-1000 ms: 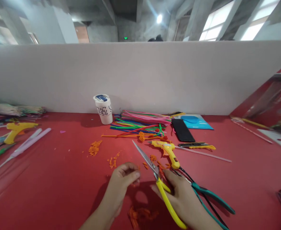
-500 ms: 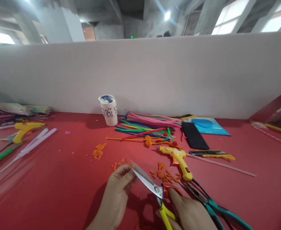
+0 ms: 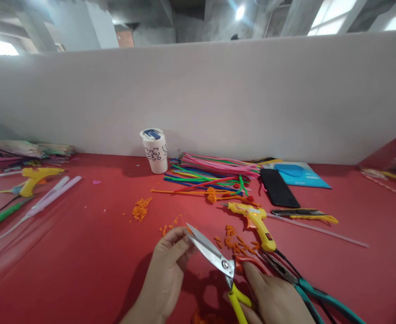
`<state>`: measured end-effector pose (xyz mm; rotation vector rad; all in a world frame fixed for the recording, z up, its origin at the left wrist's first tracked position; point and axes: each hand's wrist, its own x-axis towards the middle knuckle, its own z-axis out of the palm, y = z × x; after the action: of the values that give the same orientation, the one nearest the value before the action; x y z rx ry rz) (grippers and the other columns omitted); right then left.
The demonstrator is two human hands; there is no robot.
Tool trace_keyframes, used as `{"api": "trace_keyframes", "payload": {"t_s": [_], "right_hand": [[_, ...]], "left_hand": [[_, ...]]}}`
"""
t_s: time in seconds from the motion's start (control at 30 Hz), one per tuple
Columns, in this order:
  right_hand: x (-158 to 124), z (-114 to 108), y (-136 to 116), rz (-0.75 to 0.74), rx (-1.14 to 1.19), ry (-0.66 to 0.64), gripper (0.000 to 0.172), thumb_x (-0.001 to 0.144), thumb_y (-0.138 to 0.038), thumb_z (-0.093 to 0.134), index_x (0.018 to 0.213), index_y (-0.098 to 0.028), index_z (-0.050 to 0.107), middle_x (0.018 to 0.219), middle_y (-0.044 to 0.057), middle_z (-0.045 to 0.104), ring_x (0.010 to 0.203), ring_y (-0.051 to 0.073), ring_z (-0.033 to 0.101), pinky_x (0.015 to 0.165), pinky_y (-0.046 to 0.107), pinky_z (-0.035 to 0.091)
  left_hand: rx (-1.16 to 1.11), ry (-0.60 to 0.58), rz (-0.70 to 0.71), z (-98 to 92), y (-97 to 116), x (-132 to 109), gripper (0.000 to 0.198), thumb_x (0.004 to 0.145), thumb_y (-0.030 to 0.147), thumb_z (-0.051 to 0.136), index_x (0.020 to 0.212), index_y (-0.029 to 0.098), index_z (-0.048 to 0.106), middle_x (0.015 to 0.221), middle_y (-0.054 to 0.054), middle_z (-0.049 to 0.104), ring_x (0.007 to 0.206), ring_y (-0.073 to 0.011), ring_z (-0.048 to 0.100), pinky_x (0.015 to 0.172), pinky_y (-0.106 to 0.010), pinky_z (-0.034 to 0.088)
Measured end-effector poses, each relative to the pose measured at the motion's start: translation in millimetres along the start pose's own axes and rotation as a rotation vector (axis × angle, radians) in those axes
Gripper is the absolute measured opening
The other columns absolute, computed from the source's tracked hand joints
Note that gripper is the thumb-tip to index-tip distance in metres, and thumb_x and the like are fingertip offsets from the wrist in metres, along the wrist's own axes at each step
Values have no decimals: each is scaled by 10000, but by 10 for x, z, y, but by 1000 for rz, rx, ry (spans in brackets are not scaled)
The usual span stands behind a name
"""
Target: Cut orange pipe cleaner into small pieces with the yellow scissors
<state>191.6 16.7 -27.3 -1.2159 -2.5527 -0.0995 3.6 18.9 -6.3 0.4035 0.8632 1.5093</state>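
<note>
My right hand [image 3: 268,290] grips the scissors [image 3: 214,255] by their red and yellow handles. The blades are slightly apart and reach up-left to the fingertips of my left hand [image 3: 171,258]. Those fingertips pinch a small orange fuzzy piece [image 3: 190,230], mostly hidden by fingers and blade. Just right of the blades lies a scatter of short orange pieces [image 3: 234,242]. Finer orange bits [image 3: 166,227] are spread beyond my left hand, with a small orange heap [image 3: 141,209] farther left. More orange fuzz [image 3: 206,317] shows at the bottom edge.
A yellow glue gun [image 3: 256,222] and teal-handled pliers [image 3: 297,281] lie at right. Behind are pipe cleaners [image 3: 218,165], a black phone [image 3: 278,188], a utility knife [image 3: 304,214] and a white cup [image 3: 155,155]. Another yellow glue gun [image 3: 34,179] lies at left, before the white partition [image 3: 198,99].
The view has tilted down slightly, and most things sit a little higher or farther right. Both hands keep nearly the same pose, the blades still at the orange piece.
</note>
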Motion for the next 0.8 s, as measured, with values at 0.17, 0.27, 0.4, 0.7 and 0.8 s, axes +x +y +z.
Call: {"api": "trace_keyframes", "payload": {"t_s": [0.17, 0.27, 0.4, 0.7, 0.8], "right_hand": [[22, -19, -7, -13, -6, 16, 241, 655, -278, 563, 727, -226, 339, 460, -40, 569, 348, 151, 543, 337, 231, 297], [23, -19, -10, -22, -24, 19, 249, 649, -281, 568, 735, -225, 341, 452, -44, 565, 340, 153, 539, 335, 232, 294], [30, -29, -10, -30, -51, 34, 251, 645, -285, 572, 729, -225, 343, 446, -44, 563, 332, 153, 533, 333, 230, 288], [0, -23, -12, -30, -46, 50, 243, 616, -258, 563, 730, -222, 352, 437, -44, 566, 317, 147, 522, 326, 224, 268], [-10, -25, -6, -28, -62, 59, 241, 610, -258, 563, 718, -223, 350, 421, -48, 556, 305, 149, 513, 325, 227, 258]], "left_hand": [[-7, -2, 4, 3, -6, -9, 24, 639, 116, 646, 649, 132, 662, 659, -11, 622, 608, -75, 541, 613, -174, 436], [-24, 1, -2, 7, -8, -8, 28, 629, 117, 654, 649, 132, 666, 652, -9, 626, 608, -76, 548, 612, -172, 443], [-40, 1, -10, 16, -4, -7, 40, 626, 107, 655, 652, 135, 668, 668, -7, 635, 632, -78, 558, 645, -176, 452], [-39, 6, -10, 25, 9, -14, 53, 627, 104, 653, 656, 143, 674, 660, 2, 634, 616, -70, 557, 629, -161, 451], [-38, 11, -10, 24, 5, -17, 62, 627, 105, 651, 663, 149, 676, 666, 5, 637, 624, -70, 561, 632, -158, 451]]}}
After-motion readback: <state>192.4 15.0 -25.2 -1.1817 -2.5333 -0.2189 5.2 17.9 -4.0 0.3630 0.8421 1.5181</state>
